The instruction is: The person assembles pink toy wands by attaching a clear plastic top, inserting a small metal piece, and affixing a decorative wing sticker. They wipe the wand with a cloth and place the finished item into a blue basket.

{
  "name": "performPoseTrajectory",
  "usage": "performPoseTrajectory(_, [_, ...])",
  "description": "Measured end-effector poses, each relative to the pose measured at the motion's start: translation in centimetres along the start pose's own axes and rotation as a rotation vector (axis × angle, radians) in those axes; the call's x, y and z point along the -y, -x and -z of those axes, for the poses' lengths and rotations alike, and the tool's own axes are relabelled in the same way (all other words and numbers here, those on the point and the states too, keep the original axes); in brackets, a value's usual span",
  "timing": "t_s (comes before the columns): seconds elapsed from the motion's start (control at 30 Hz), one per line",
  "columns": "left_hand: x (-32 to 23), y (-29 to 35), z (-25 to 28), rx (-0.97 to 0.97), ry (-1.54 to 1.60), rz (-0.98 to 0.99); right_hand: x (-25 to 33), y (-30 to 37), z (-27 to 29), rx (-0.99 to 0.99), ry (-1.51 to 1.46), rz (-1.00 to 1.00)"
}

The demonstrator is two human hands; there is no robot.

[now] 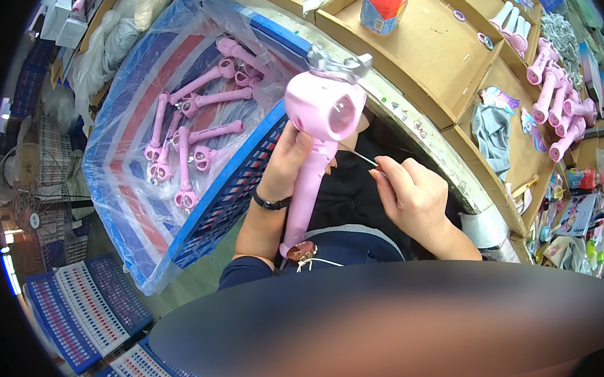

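My left hand is closed around the neck of a pink plastic toy wand. The wand stands tilted in front of my body, its round hollow head up and the handle's end near my lap. An oval opening shows in that head, and a clear greyish piece sits on top. To the right, my right hand pinches a thin metal rod, whose far end points at the wand's neck just under the head. Whether the tip touches the wand, I cannot tell. The rod's grip end is hidden by my fingers.
A blue, white and red basket lined with clear plastic stands at the left, holding several similar pink wands. Along the right runs a bench with cardboard trays, a red container, a grey cloth and a pile of pink parts.
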State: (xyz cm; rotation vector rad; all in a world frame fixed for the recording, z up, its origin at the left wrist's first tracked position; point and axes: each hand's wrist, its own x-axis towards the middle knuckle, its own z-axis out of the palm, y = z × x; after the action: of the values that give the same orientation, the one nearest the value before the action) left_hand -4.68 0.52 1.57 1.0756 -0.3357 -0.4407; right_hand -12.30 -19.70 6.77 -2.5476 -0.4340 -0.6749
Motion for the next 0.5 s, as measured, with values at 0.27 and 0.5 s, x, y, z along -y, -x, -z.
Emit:
performPoseTrajectory(0.27, [-0.3,1.4,-0.3,0.009,-0.137,-0.041,-1.1,1.3,-1.2,0.011,-0.324,-0.118])
performPoseTrajectory(0.5, [0.1,1.9,-0.5,0.01,-0.316,-0.14,-2.0,2.8,-2.5,0.131,-0.793,-0.48])
